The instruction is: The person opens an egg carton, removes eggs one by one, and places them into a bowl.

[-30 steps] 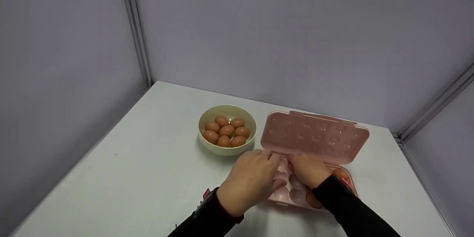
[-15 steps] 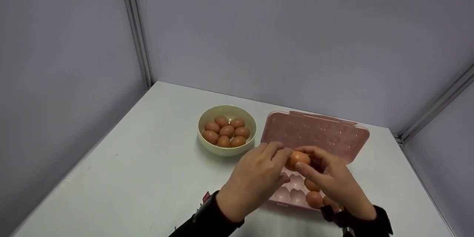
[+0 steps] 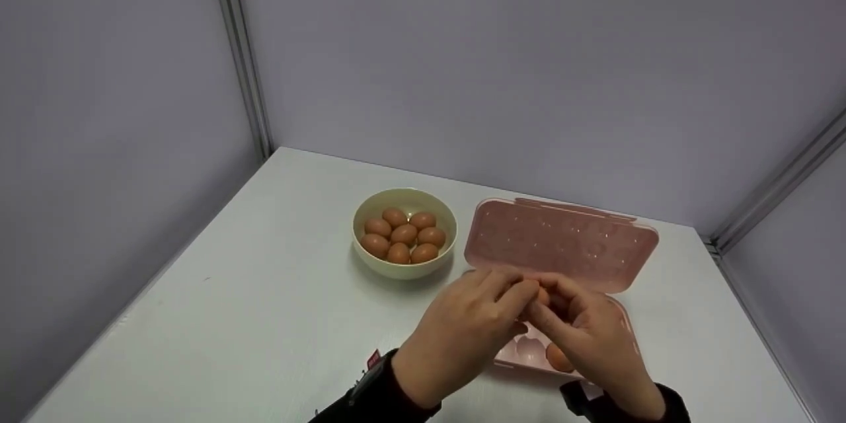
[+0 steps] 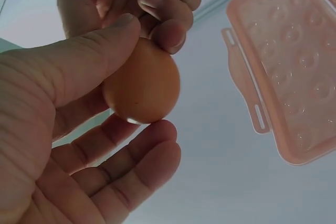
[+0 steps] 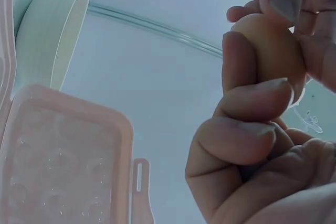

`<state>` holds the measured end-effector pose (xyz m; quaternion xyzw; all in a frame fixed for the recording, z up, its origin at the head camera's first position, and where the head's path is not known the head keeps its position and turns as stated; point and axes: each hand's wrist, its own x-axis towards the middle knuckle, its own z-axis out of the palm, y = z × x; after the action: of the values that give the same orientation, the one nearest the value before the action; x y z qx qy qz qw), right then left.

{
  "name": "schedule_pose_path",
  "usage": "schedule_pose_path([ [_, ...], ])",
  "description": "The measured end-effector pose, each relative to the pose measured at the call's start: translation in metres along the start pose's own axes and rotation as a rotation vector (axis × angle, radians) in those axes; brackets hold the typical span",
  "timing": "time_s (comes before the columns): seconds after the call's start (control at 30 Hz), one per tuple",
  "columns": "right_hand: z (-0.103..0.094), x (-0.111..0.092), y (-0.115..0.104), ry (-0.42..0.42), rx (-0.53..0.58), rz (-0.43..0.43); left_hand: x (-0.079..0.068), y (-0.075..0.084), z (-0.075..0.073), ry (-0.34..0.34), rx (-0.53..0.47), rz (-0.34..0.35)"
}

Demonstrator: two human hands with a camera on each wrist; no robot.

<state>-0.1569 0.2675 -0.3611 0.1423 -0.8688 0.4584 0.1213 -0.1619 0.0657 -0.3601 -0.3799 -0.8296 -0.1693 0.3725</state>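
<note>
A brown egg (image 4: pixel 144 82) is between both hands above the pink egg tray (image 3: pixel 512 365). My left hand (image 3: pixel 466 324) pinches it, with the thumb on one side and fingertips on the other. From the opposite end, the curled fingers of my right hand (image 3: pixel 591 330) hold the same egg, as the right wrist view shows. In the head view the fingers hide most of it. Another brown egg (image 3: pixel 559 357) sits in a front cup of the tray, close below the right hand. Both hands cover much of the tray's cups.
The tray's pink lid (image 3: pixel 562 241) stands open behind the hands. To its left, a pale green bowl (image 3: pixel 403 271) holds several brown eggs (image 3: pixel 404 234). Grey panels (image 3: pixel 462 66) rise behind the white table (image 3: pixel 231 304).
The right hand has lifted from the tray with an egg in its fingers. The left hand has moved slightly right, and its fingers have come onto the egg. The bowl's eggs are unchanged.
</note>
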Motion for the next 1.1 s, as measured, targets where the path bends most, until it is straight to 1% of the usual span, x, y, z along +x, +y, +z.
schedule_pose_path([
  [0.13,0.002,-0.001,-0.002,-0.015,0.030,-0.045,0.001,-0.001,0.001,0.030,-0.005,0.001],
  [0.37,0.004,0.000,0.003,-0.125,0.145,-0.103,0.000,-0.002,0.003,0.043,0.010,0.005],
  [0.57,0.004,0.000,0.004,-0.147,0.157,-0.097,0.000,-0.003,0.003,0.045,0.018,0.000],
  [0.63,0.004,0.000,0.004,-0.138,0.148,-0.099,0.000,-0.005,0.003,0.048,0.026,-0.002],
  [0.7,0.004,-0.001,0.003,-0.103,0.112,-0.098,0.001,-0.009,0.003,0.060,0.033,-0.008],
  [0.77,0.004,-0.001,0.003,-0.046,0.045,-0.099,0.001,-0.015,0.002,0.083,0.032,-0.024],
  [0.83,0.004,-0.002,0.002,0.005,-0.025,-0.097,0.001,-0.024,0.001,0.103,0.024,-0.051],
  [0.9,0.003,-0.003,0.002,0.032,-0.091,-0.095,0.001,-0.035,0.001,0.116,0.012,-0.093],
  [0.97,0.003,-0.003,0.002,0.033,-0.167,-0.091,-0.001,-0.047,0.001,0.116,0.007,-0.143],
  [1.0,0.003,-0.003,0.003,0.019,-0.200,-0.085,-0.002,-0.053,0.001,0.112,0.007,-0.168],
  [1.03,0.002,-0.003,0.004,-0.005,-0.237,-0.080,-0.003,-0.059,0.002,0.109,0.013,-0.193],
  [1.1,0.002,-0.002,0.008,-0.059,-0.348,-0.077,-0.006,-0.070,0.005,0.095,0.018,-0.250],
])
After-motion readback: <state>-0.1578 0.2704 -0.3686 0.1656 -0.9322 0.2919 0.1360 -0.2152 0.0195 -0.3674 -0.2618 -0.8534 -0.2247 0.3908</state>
